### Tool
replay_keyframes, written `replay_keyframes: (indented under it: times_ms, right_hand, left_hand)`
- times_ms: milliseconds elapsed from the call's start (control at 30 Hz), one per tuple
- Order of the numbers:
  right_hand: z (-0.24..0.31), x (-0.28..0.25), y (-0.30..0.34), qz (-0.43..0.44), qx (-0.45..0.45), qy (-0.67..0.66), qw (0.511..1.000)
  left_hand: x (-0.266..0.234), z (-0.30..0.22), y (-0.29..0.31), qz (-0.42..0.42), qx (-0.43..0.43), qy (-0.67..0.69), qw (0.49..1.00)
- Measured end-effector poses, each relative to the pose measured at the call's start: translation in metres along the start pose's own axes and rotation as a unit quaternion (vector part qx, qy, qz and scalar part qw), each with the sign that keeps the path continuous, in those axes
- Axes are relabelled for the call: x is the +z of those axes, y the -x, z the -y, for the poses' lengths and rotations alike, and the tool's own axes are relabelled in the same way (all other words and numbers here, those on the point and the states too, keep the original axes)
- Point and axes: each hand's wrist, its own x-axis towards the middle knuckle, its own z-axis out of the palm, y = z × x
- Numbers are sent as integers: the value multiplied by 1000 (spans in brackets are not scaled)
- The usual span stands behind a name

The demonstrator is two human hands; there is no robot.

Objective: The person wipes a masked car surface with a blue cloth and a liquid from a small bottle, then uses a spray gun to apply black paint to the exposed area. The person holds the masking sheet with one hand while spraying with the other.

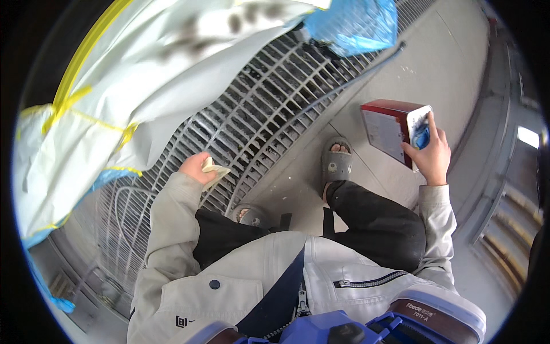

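A folded pale yellow sheet, thin like cloth or paper, is pinched in my left hand over the floor grating. On the other side, my right hand grips the open end of a red rectangular tin. Its index finger lies along the white rim and its thumb presses near the front edge. Inside the opening, something blue and crumpled shows; its kind is unclear. The tin tilts with its mouth toward my right hand. Whether it also rests on the floor I cannot tell.
White sheeting with yellow tape covers a large object at left. A blue plastic bag is at the top. Metal grating meets concrete, with a thin hose along it. A respirator hangs at the lower edge.
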Motion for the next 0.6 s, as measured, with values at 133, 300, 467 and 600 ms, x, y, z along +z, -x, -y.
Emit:
replay_keyframes:
  times_ms: [133, 300, 467, 600]
  right_hand:
    - [-94, 40, 56, 2, 197, 36, 980]
    - [-178, 91, 108, 66, 355, 87, 928]
    - [-232, 103, 148, 45, 444, -9, 895]
    - [-257, 113, 150, 40, 392, -26, 919]
  left_hand:
    - [5, -12, -32, -22, 37, -84, 996]
    - [4, -59, -9, -112, 104, -17, 988]
    - [-3, -96, 48, -192, 142, 169, 956]
    - [2, -82, 60, -273, 76, 235, 930]
